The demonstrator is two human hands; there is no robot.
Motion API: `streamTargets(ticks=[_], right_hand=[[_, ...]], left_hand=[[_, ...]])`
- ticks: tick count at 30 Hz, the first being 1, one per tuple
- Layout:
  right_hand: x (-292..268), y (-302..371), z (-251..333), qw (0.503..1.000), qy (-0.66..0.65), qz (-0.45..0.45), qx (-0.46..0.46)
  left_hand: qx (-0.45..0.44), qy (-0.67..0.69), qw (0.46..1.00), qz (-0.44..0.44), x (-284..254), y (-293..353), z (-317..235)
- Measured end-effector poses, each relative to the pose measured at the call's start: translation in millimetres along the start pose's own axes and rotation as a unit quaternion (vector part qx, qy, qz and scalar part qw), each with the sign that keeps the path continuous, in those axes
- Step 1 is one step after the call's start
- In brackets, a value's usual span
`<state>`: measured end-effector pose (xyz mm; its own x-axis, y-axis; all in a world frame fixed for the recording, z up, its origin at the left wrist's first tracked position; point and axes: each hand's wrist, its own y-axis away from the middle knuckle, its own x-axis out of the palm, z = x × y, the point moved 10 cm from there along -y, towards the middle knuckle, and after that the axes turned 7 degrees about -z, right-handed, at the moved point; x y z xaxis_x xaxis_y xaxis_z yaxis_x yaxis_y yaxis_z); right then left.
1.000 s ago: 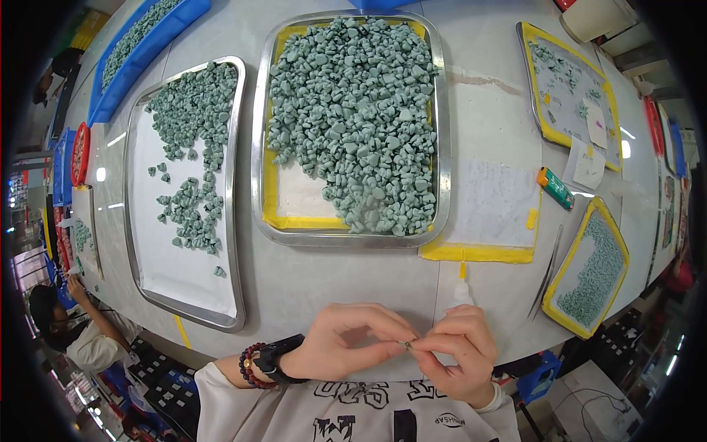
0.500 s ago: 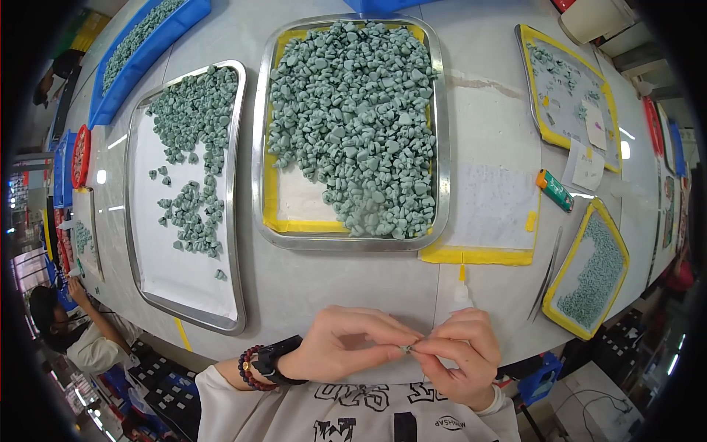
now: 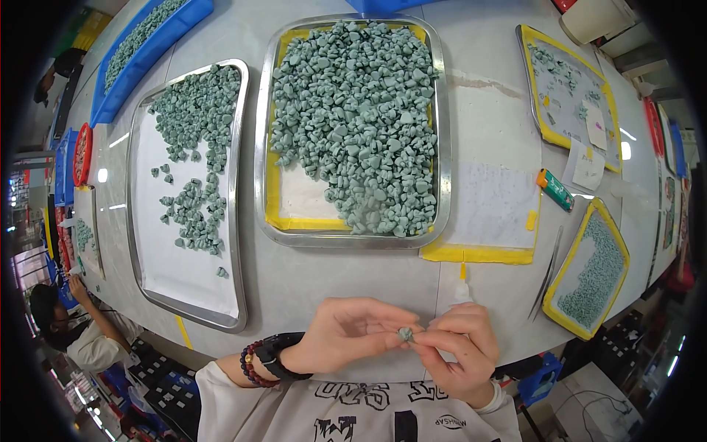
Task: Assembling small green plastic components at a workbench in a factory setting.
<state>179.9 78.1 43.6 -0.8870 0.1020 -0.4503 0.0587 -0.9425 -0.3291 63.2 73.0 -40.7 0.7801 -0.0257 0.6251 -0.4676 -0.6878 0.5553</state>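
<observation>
One small green piece [image 3: 404, 334] is pinched between the left hand [image 3: 352, 333] and right hand [image 3: 458, 345] (a white tube too), just above the surface [image 3: 331, 283] edge; it is being inspected, and careful fingertip handling is probably needed next.

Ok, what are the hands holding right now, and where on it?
A small green-grey piece, pinched between the fingertips of the left hand and right hand. It is too small to tell which part each grip takes.
</observation>
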Motion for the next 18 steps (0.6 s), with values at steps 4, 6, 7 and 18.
streamTargets(ticks=[4,6,7,18], right_hand=[[-1.4,-1.6,1.2,1.000,0.005,0.004,-0.002],[-1.7,-1.4,1.2,1.000,0.013,0.005,-0.004],[-1.5,-0.9,2.1,1.000,0.025,0.006,-0.009],[-0.9,-2.5,3.0,0.999,0.032,0.026,-0.023]], left_hand=[[0.005,-0.062,0.998,-0.007,0.1,0.5,-0.5],[0.015,-0.071,0.997,0.000,-0.4,-0.6,-0.4],[0.024,-0.081,0.996,0.006,-0.3,-1.0,-1.1],[0.050,-0.088,0.995,0.025,0.0,0.3,-3.4]])
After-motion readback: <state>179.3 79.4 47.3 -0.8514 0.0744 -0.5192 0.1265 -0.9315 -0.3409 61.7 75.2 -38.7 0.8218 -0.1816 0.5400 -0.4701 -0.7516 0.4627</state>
